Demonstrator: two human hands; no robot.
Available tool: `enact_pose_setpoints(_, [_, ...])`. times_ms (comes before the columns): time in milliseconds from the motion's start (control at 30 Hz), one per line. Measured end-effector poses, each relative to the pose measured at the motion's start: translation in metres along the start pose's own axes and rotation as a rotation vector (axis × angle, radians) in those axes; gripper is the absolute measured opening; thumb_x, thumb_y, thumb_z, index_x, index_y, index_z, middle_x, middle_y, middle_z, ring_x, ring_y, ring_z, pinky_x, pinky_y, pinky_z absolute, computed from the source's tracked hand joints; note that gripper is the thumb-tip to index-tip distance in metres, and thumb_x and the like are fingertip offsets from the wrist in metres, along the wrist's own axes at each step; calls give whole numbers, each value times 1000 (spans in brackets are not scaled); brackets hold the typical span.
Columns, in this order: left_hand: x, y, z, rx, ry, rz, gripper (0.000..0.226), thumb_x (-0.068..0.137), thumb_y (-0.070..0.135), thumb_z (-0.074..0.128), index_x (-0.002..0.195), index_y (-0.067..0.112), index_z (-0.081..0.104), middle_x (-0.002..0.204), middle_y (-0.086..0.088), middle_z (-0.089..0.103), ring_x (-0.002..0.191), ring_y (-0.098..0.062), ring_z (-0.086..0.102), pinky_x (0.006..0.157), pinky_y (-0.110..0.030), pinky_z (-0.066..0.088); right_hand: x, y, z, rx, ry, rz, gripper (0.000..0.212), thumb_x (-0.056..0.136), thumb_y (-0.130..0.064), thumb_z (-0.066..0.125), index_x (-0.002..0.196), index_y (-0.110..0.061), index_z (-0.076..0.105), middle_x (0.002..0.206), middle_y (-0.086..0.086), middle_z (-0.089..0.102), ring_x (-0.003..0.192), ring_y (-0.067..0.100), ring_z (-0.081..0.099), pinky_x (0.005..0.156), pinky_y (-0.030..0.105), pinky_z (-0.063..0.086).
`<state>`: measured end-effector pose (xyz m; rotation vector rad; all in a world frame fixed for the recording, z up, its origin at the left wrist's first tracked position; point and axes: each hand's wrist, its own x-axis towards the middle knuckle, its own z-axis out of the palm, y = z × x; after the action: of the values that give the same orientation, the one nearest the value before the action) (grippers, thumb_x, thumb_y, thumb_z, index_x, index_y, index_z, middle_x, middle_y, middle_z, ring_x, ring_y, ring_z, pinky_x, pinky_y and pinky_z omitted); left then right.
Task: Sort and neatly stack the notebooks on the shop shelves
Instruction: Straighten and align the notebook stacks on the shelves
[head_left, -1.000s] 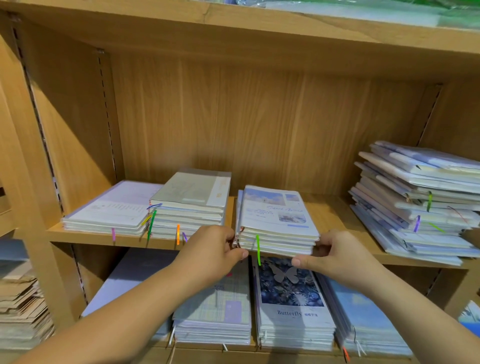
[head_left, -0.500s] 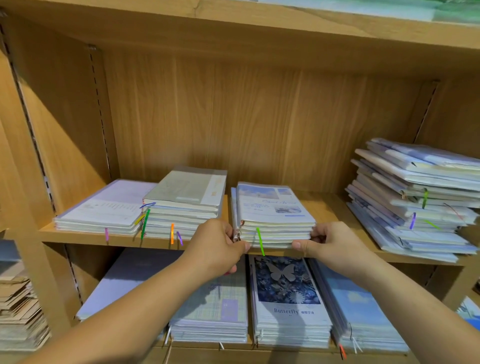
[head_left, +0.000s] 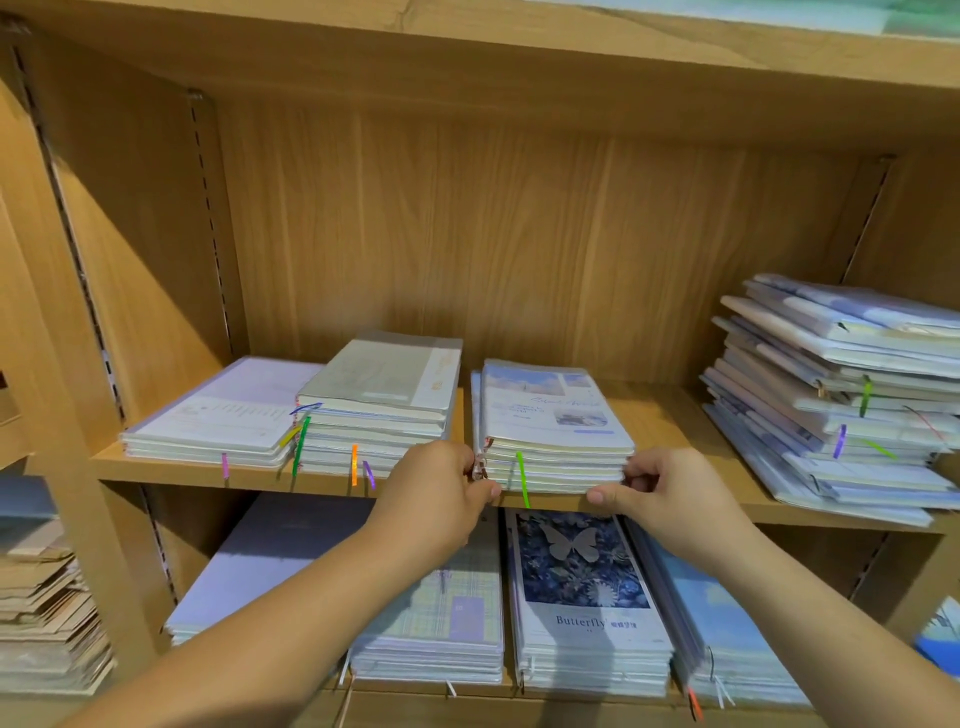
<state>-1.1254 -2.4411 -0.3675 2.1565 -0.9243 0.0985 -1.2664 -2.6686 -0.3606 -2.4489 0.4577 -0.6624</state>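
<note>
At the front edge of the middle shelf board (head_left: 670, 410), a low stack of notebooks (head_left: 550, 415), several deep, lying flat and squared up. Top cover pale, with a sky-blue photo band at the far end, a cursive title too faint to read and a small picture toward the right. Cream page edges facing the viewer, pinkish binding at the left front corner, one green ribbon (head_left: 521, 480) hanging from the front down over the shelf lip. Just beside it on the left, across a narrow gap, a taller grey-green stack (head_left: 379, 400). Well apart on the right, an untidy pile (head_left: 841, 395), fanned and skewed.

Left hand (head_left: 436, 493): curled round the stack's left front corner, fingers bent against the left side, thumb tip at the bottom front edge. Gripping, not flat. Right hand (head_left: 660, 493): the same hold mirrored at the right front corner, fingers bent against the right side, thumb stretched leftward along the bottom front edge. Both forearms reaching up from the bottom of the view.

Further left, a flat lilac-covered stack (head_left: 228, 410). On the shelf below, under the hands, a dark blue "Butterfly" stack (head_left: 582, 582), between a plaid-covered stack (head_left: 447, 608) and a sky-blue stack (head_left: 727, 623).
</note>
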Motion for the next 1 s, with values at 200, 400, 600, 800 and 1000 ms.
enact_pose_setpoints(200, [-7,-2,15,-135,40,-55,20,99,28,65,91,10,62,71,-13,68,63,-31,67,67,-49,58,-10,1,11,143,58,53,46,80,-39,85,62,-17,49,50,-14,34,46,5,30,46,18,29])
enact_pose_setpoints(400, [-5,-10,-1,-34,-19,-4,22,92,38,72,87,19,63,64,-2,67,58,-15,65,57,-35,53,-13,-3,-4,-11,8,8,44,67,-56,88,65,-22,61,59,-15,52,50,2,44,50,17,36])
enact_pose_setpoints(600, [-4,-8,-7,107,-52,95,29,95,43,67,83,18,59,68,2,61,65,-14,58,57,-29,43,-5,-10,-16,-181,-84,-53,39,59,-69,84,61,-39,60,81,-9,54,70,6,54,59,28,42])
enact_pose_setpoints(800, [1,-3,-4,160,-48,112,26,99,41,63,97,15,58,82,-2,62,77,-19,59,66,-33,44,-4,-7,-10,-142,-1,-117,40,67,-52,89,54,-39,54,73,-6,53,64,9,52,58,34,42])
enact_pose_setpoints(1000, [-3,-4,-14,112,-95,88,27,96,47,64,92,20,62,70,4,57,65,-12,54,58,-30,41,-4,-8,-18,-60,-96,-16,45,49,-82,79,70,-44,69,79,-7,60,69,7,56,62,28,47])
